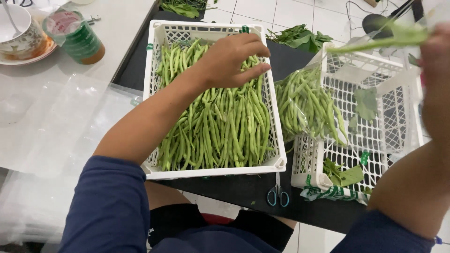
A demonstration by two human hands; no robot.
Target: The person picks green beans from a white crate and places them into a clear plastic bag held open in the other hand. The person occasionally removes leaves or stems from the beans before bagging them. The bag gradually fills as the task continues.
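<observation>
While my left hand rests palm-down on the beans, fingers spread and loose, gripping nothing yet, let me run across from the left. Out at nine o'clock lie clear plastic bags on the white table, with a green-labelled cup up at ten o'clock. Then the near white crate, heaped with long green beans; their long axis runs roughly twelve to six, away from me and back, and my fingers lie across them near the far end. That is the hand nearer the pile, right on it. Scissors sit at six o'clock of that crate, on the black surface. Next, at three o'clock of my left hand, a clear bag of beans leans into the second crate. Far right, my right hand is raised, well apart from the pile, apparently grasping a green stem, though the blur keeps me from being sure.
</observation>
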